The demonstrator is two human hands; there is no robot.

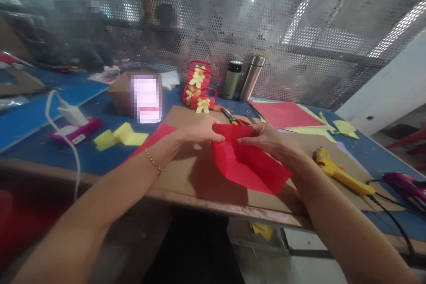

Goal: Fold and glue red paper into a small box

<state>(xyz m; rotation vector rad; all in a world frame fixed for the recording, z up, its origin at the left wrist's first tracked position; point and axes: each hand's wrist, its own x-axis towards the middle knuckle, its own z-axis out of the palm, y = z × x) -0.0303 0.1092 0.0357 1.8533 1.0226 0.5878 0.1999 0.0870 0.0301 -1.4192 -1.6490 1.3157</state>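
A sheet of red paper (244,162), creased and partly folded, is held up just above the cardboard mat (179,182) near the table's front edge. My left hand (206,133) pinches its upper left edge, thumb on the near side. On the upper right edge, my right hand (262,137) grips the same paper between thumb and fingers. The fingers behind the paper are partly hidden. Just beyond my hands lie scissors (233,117) with red and black handles. Another piece of red paper (156,140) lies flat beside my left forearm.
Small red paper baskets with yellow bows (199,86) are stacked at the back, left of a green flask (232,80) and a steel flask (252,79). A yellow glue gun (342,175) lies right, its cord trailing. Red sheets (286,114), a cardboard box (121,93) and a lit phone (146,97) stand around.
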